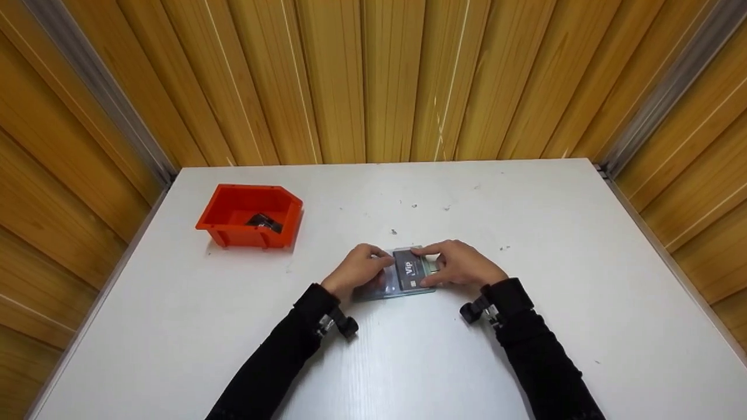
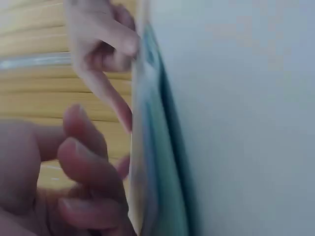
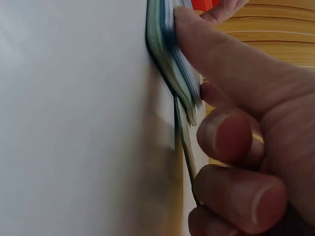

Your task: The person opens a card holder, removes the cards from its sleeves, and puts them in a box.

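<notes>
A card holder (image 1: 379, 290) with clear plastic pockets lies open on the white table; its green-edged pages (image 2: 170, 196) show from the side in the left wrist view. Over its right part is a dark grey card (image 1: 410, 269) printed "Vip". My right hand (image 1: 464, 263) holds this card by its right side, forefinger at the top edge and thumb at the bottom corner. In the right wrist view, its other fingers curl beside the pages. At the card's left edge, my left hand (image 1: 362, 268) pinches the clear pocket of the holder between thumb and forefinger.
Toward the back left of the table stands a red open bin (image 1: 251, 237) with a dark card (image 1: 265, 221) inside. Small dark marks dot the tabletop (image 1: 525, 204). Wood-look panels (image 1: 391, 81) rise behind the table and along both sides.
</notes>
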Available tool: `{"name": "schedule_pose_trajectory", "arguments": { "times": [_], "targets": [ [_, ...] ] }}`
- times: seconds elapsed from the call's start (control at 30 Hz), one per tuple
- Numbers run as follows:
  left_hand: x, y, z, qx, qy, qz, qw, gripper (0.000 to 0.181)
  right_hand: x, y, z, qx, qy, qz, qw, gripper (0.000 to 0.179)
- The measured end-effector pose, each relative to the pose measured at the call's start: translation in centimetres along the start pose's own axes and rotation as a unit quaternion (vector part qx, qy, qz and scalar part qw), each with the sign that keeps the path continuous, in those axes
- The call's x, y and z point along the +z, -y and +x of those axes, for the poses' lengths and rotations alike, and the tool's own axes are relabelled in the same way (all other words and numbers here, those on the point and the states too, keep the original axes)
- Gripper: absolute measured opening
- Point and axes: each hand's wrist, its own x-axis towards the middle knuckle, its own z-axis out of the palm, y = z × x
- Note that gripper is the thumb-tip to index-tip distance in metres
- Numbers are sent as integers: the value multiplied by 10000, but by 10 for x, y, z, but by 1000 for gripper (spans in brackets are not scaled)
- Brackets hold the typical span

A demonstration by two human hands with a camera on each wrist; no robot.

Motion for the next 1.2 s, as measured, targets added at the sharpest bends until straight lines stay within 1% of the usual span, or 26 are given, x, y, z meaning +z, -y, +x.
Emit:
{"name": "schedule_pose_trajectory", "arguments": {
  "times": [0.03,0.07,0.1,0.2,0.3,0.4,0.53,0.63,0.7,0.77,0.9,0.97,1.0,1.07,1.1,1.2],
  "targets": [
    [0,0,0,-166,98,-445,9988,29,0,0,0,12,0,23,10000,72],
    [0,0,0,-299,203,-791,9962,30,0,0,0,32,5,45,10000,72],
    [-1,0,0,-419,301,-1027,9934,31,0,-1,0,8,30,68,10000,72],
    [-2,0,-1,-580,524,-1385,9873,31,0,-3,0,-113,107,130,9998,72],
    [-1,-1,-1,-669,647,-1691,9812,28,-1,-4,-1,-186,170,212,9995,71],
    [1,-1,0,-626,599,-1930,9774,25,-1,-4,-2,-138,181,254,9994,71],
    [3,0,3,-474,431,-2125,9751,25,-1,-3,-2,-43,210,312,9993,72],
    [4,2,4,-399,401,-2391,9694,29,0,-2,-1,-23,223,331,9992,73],
    [5,3,5,-390,377,-2575,9648,27,0,-2,-2,-6,212,325,9992,73],
    [7,3,5,-451,335,-2757,9596,23,0,-1,-2,-21,208,295,9993,74],
    [8,1,4,-797,284,-3145,9455,9,-1,0,-2,-41,224,238,9995,74],
    [7,0,2,-959,326,-3253,9402,9,-1,0,-1,-41,221,208,9995,75],
    [7,0,1,-1011,364,-3268,9390,11,-1,0,-1,-31,216,205,9996,75],
    [8,-1,0,-1037,484,-3128,9429,15,-1,-1,-1,-5,205,216,9996,75],
    [8,-1,-1,-1030,566,-2991,9470,16,-1,-1,-1,6,203,224,9995,75],
    [13,0,-3,-873,775,-2337,9653,14,0,-1,-2,21,210,241,9995,75]
  ]
}}
